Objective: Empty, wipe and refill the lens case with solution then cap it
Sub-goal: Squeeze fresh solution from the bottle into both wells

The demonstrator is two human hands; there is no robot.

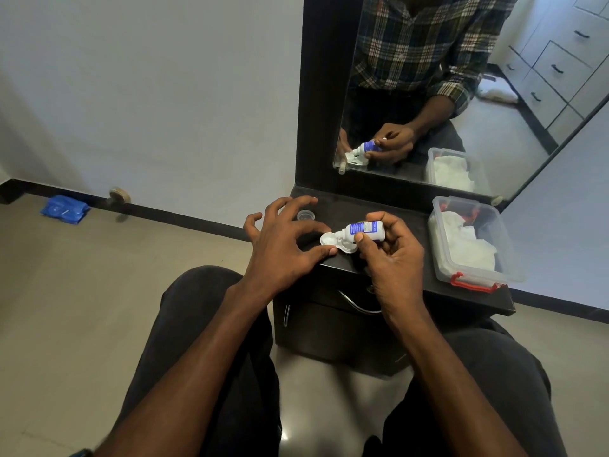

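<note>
Now refilling: right hand [392, 258] gripping the solution bottle [364, 229], tipped with its nozzle over the lens case [339, 243] near the front edge of the dark tabletop [412, 275]. Left hand [283, 245] open, fingers spread, thumb tip steadying the case's left well. Best to squeeze gently, keep the nozzle just off the plastic, fill each well short of the rim, hold the case flat. A clear cap [305, 215] behind the left hand. Hard to tell any liquid level; right well mostly hidden under bottle and thumb. Case caps not clearly made out. Tissue in the plastic box [474, 275] alongside.
</note>
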